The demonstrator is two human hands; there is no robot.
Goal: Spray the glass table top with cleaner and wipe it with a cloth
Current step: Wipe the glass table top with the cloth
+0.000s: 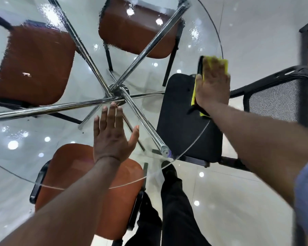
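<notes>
While the right hand [212, 86] wipes, the left hand [112, 135] leans on the glass table top [64, 132].
Seen from the head, the right hand presses the yellow cloth [222, 65] flat, fingers straight, right of the shiny leg hub [117, 89], near the glass edge. The left hand lies open and flat just below the hub. Beyond the hub sit wet drops [48, 15]. Firm, overlapping strokes toward them should work best, I think.

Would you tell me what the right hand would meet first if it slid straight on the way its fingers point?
Probably the rim of the glass table top: the right hand, flat on the yellow cloth, points toward that edge, just ahead; past it only floor tiles show.
</notes>
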